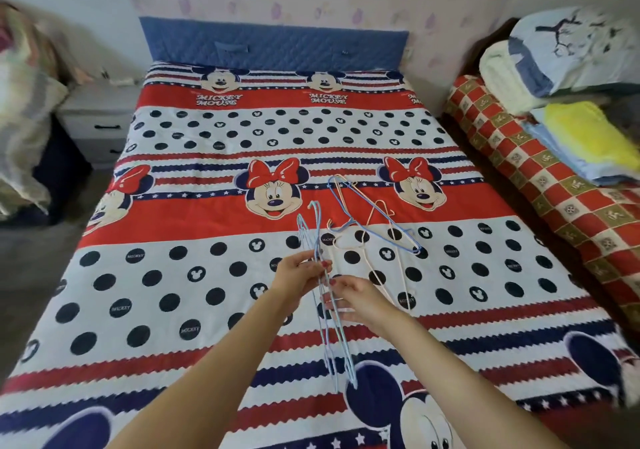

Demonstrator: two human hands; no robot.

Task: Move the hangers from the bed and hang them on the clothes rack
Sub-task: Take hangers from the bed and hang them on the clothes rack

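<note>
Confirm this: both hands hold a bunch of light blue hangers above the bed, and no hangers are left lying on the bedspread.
Not quite. Both the left hand and the right hand do hold the bunch of light blue hangers above the bed, but the head view shows loose hangers lying on the bedspread just beyond the hands.

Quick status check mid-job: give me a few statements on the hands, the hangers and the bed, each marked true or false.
1. Both hands hold a bunch of blue hangers. True: left hand and right hand grip it.
2. No hangers remain on the bed. False: loose hangers, blue and pale, lie beyond the hands.
3. The held bunch lies flat on the cover. False: it is lifted above it.
4. Folded bedding is stacked to the right. True.
</note>
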